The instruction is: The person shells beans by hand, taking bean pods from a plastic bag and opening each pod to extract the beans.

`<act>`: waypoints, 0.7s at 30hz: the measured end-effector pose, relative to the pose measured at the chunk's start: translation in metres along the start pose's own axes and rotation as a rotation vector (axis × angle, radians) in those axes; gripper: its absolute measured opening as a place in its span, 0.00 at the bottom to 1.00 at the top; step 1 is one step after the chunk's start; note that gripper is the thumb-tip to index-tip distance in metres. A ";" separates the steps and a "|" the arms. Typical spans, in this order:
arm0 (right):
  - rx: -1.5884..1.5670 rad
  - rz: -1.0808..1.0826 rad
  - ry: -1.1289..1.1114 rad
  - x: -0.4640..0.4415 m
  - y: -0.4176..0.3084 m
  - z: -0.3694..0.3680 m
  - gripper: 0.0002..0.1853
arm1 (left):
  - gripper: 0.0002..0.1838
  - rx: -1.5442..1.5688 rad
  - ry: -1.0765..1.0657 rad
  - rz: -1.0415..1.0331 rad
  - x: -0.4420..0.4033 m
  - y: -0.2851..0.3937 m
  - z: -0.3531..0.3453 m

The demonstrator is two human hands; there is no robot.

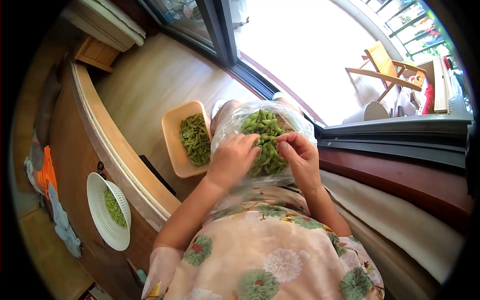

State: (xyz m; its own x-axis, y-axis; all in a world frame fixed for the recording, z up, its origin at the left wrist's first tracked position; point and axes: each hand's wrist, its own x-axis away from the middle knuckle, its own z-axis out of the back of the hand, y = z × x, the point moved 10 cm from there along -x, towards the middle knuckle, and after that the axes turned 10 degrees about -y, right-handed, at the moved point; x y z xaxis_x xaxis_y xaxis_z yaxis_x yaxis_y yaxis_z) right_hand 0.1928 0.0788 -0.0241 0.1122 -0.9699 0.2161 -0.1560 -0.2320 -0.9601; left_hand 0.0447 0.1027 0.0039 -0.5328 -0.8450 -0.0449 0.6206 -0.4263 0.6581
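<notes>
Right over the lap (265,195) we have a clear plastic bag (227,132), mouth spread wide, green pods (265,122) heaped in the middle, and that spot looks chosen so both hands meet without stretching. Our left hand (234,157) leans on the left side of the heap, fingers curled and bunched close; our right hand (302,157) sits opposite, thumb and forefinger drawn nearly tip to tip. Is anything pinched there? We can't tell for either hand, the tips are too small! Just left of the bag, a peach tub (173,155) on the floor (130,100) carries duller pods (195,140), near enough, we reckon, for a short reach. Farther left, on the worktop (77,140), a white colander (101,215) holds small green beans (114,207), its wall probably keeping them together.
</notes>
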 end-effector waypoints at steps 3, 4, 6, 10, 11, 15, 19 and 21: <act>0.022 -0.012 -0.002 0.000 0.001 0.000 0.06 | 0.11 -0.094 -0.010 0.105 -0.001 -0.011 -0.006; 0.030 -0.012 -0.006 0.000 0.002 0.000 0.06 | 0.11 -0.071 -0.006 0.089 -0.002 -0.013 -0.007; 0.049 -0.012 -0.017 0.000 0.001 0.000 0.06 | 0.10 -0.023 0.005 0.058 -0.003 -0.019 -0.007; 0.010 -0.010 -0.025 -0.001 0.000 -0.001 0.06 | 0.08 0.134 -0.011 0.129 -0.002 -0.027 0.001; 0.012 -0.008 -0.026 -0.001 0.000 -0.001 0.06 | 0.07 0.190 -0.020 0.172 0.000 -0.029 0.006; 0.037 -0.014 -0.057 -0.001 -0.002 -0.006 0.06 | 0.05 0.528 0.019 0.356 0.012 -0.046 0.025; 0.030 0.014 -0.150 -0.004 0.001 -0.024 0.08 | 0.06 1.032 0.019 0.391 0.016 -0.046 0.019; 0.039 0.017 -0.194 -0.001 0.000 -0.035 0.08 | 0.06 1.103 0.030 0.397 0.018 -0.044 0.015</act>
State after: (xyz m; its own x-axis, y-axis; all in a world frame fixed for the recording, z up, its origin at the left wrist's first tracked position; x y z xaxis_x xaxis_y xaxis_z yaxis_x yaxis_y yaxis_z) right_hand 0.1585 0.0777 -0.0178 0.2973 -0.9403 0.1655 -0.1218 -0.2092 -0.9702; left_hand -0.0008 0.1110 -0.0141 -0.3909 -0.8695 0.3018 -0.1023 0.3669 0.9246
